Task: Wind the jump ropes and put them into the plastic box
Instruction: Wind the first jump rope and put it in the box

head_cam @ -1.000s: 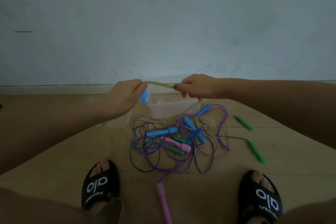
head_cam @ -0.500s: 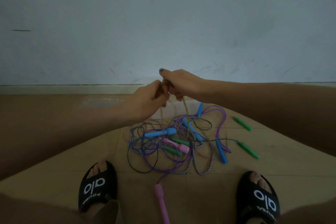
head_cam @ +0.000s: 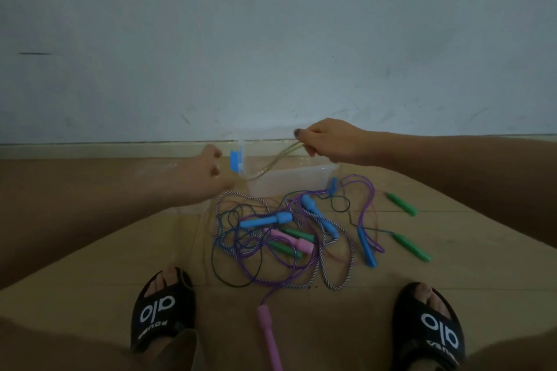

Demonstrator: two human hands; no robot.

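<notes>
Yellowish rope (head_cam: 272, 163): doubled strands run from your right fingers down and leftward to beneath your left fist, sagging across the box mouth; both ends sit in your hands.
Right hand (head_cam: 328, 141): your fingers are curled tight on the yellowish rope, thumb side toward the wall, held above the box's far right rim.
Left hand (head_cam: 208, 176): your fingers are folded into a fist beside the box's blue latch; the rope's lower end reaches the underside of this fist, so the fingers look closed on it, though the contact itself is hidden.
Plastic box (head_cam: 289, 182): clear, open-topped, on the floor between and below your two sets of fingers, against the wall's base.
Blue latch (head_cam: 236, 159): on the box's left end, just right of your left knuckles.
Rope tangle (head_cam: 280, 238): loose heap on the floor nearer you than your fingers, just in front of the box; purple, dark and striped cords with blue, green and pink handles.
Green handles (head_cam: 402, 203): two lying apart, right of the heap, below your right forearm.
Pink handle (head_cam: 266, 331): alone, closest to you, between your slippers.
Slippers (head_cam: 161, 313): black, white lettering, one either side of the pink handle.
</notes>
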